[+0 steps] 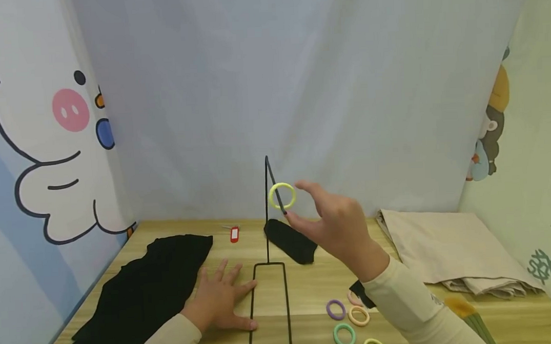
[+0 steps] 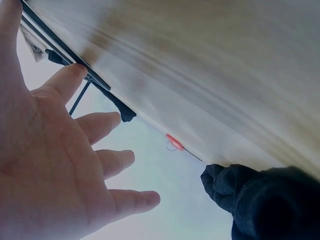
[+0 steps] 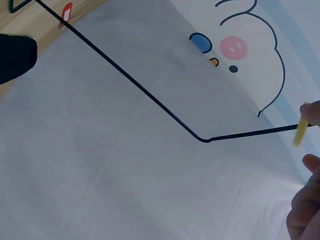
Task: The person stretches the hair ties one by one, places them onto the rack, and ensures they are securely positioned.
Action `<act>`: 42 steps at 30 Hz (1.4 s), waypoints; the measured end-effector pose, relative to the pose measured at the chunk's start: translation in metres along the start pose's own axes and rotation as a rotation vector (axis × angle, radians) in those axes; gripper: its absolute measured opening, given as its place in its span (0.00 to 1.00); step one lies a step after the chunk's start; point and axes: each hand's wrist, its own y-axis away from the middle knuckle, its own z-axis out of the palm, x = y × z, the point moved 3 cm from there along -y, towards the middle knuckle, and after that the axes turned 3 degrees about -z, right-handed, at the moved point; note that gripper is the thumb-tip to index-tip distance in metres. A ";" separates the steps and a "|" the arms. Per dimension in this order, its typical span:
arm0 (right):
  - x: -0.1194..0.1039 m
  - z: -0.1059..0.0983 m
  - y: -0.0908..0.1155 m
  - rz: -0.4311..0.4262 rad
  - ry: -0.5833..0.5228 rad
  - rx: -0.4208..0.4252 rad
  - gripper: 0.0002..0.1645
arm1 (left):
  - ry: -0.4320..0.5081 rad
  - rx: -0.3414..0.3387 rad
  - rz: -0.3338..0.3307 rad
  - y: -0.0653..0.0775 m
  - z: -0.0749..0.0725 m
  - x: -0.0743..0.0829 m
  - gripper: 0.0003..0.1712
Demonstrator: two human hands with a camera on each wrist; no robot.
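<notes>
Pinch the mid-frame yellow ring (image 1: 294,196), likely light, stiff plastic, by its rim; your left hand (image 1: 222,298), right hand (image 1: 341,221): fingers apart.

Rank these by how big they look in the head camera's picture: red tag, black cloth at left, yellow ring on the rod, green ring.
1. Black cloth
2. Yellow ring and green ring: too alike to rank
3. Red tag
</notes>
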 end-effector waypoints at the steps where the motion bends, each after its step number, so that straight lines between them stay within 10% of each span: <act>1: 0.002 0.001 0.003 0.018 0.001 -0.019 0.28 | 0.001 -0.003 0.000 0.000 0.000 0.000 0.54; 11: 0.031 0.011 0.071 0.221 0.013 -0.226 0.27 | 0.015 -0.006 -0.006 0.003 -0.002 0.003 0.53; 19: 0.049 0.017 0.134 0.504 -0.015 -0.589 0.24 | 0.020 -0.003 0.007 0.002 0.003 0.002 0.53; 31: 0.091 0.016 0.206 0.893 -0.821 -1.098 0.35 | 0.021 0.000 0.007 -0.001 0.004 -0.001 0.53; 42: 0.087 0.024 0.224 0.888 -0.902 -1.235 0.24 | 0.034 -0.009 0.002 0.000 0.004 -0.001 0.53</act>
